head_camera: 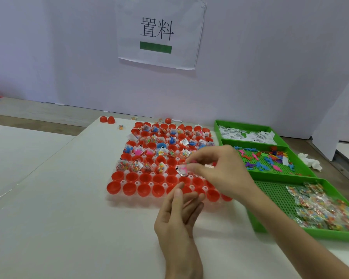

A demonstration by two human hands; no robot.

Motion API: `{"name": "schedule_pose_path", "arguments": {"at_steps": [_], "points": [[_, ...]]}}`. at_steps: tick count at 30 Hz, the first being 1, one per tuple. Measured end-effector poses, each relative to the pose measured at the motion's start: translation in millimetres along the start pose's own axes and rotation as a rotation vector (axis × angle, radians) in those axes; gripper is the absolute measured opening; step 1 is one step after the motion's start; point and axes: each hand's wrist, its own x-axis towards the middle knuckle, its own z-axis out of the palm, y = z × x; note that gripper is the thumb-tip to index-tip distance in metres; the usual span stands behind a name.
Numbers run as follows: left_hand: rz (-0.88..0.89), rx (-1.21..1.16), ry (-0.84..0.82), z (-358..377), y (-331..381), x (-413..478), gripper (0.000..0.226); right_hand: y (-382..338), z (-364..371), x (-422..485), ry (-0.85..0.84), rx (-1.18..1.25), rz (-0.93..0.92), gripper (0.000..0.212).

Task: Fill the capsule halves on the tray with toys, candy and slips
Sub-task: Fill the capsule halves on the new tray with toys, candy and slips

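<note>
Tray fill looks about two-thirds done; near rows not yet filled.
Left hand (177, 214) at 6 o'clock of the tray (111, 198), fingers loosely straight, nothing visible in them. The two nearest rows of red capsule halves (129, 188) are empty. Right hand (220, 170) over the third row, fingers pinching a blurred pink toy (183, 169), with what looks like a white slip. That row holds candy packets (129, 166) on its 9 o'clock side; some cups are bare. The far rows (159, 141) look mostly loaded with toys, candy and slips. At 3 o'clock of the tray, green bins on the counter (48, 198): candy bin (276, 198), toy bin (256, 164), slip bin (248, 125). Crumpled tissue (310, 163) sits beyond the bins. Loose halves (107, 119) lie at 11 o'clock, off the tray. Nothing blocks the empty cups, though the right forearm crosses the tray's near 3 o'clock corner.
</note>
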Motion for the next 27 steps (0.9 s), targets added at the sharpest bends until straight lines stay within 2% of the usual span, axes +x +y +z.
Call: {"name": "schedule_pose_path", "arguments": {"at_steps": [5,8,14,27], "points": [[0.027,0.061,-0.029,0.1,0.3,-1.5,0.027,7.6,29.1,32.9,-0.117,-0.208,0.010,0.006],[0.018,0.047,-0.022,0.2,2.2,-0.2,0.028,13.1,41.4,41.0,-0.116,-0.282,0.030,0.008],[-0.033,0.012,-0.012,-3.3,3.0,1.9,0.033,12.0,46.1,45.3,-0.145,-0.343,0.111,0.012],[-0.048,-0.032,-0.007,-3.1,3.9,2.6,0.032,1.6,61.2,54.7,-0.212,-0.492,0.168,0.014]]}}
